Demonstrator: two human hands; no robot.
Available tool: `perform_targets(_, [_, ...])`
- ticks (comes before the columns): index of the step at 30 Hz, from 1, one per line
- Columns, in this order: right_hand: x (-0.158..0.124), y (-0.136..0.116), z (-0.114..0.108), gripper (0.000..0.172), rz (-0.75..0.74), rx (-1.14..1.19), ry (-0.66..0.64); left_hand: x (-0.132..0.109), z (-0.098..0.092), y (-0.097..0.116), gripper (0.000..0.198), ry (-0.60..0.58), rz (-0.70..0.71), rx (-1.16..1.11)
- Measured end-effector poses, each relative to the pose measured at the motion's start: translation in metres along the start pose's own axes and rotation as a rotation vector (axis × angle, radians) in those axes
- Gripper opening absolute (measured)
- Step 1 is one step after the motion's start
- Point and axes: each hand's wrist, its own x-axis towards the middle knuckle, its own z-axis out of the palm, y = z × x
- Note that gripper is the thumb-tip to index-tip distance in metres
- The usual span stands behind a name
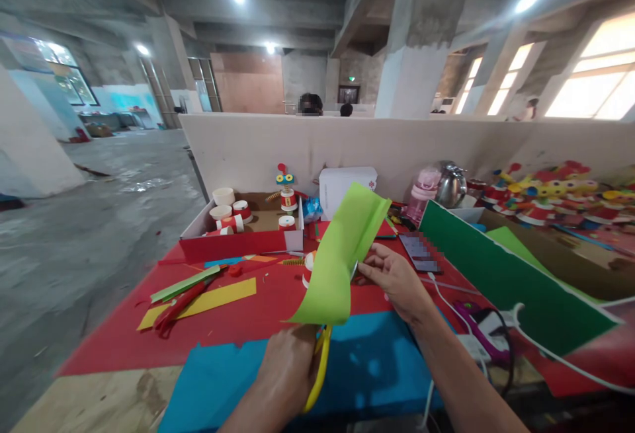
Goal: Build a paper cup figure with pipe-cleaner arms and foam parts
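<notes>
My left hand [288, 361] is closed around the yellow handles of a pair of scissors [322, 370] above the blue sheet [387, 347]. A bright green sheet of paper [342, 248] stands up over the scissors, curved and creased, and hides most of the blades. A small silvery bit shows at its right edge, perhaps a blade tip. My right hand [394, 281] pinches that right edge between thumb and fingers. Partly hidden behind the green paper is a white and red paper cup [308, 269].
Left lie red-handled scissors [183, 301], a yellow strip [218, 304] and a green strip [186, 284]. Behind stands a box [238, 244] with paper cups and a cup figure [288, 198]. Right are a phone [419, 252], a white cable [454, 307] and a green-sided box [510, 274].
</notes>
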Motion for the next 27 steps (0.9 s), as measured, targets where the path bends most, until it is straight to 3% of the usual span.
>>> perform_targets(22, [-0.005, -0.001, -0.001, 0.048, 0.036, 0.019, -0.038, 0.005, 0.017, -0.004, 0.024, 0.105, 0.050, -0.106])
perform_targets(27, [-0.004, -0.005, -0.002, 0.047, -0.024, 0.002, 0.031, 0.003, 0.021, -0.007, 0.024, 0.094, 0.042, -0.093])
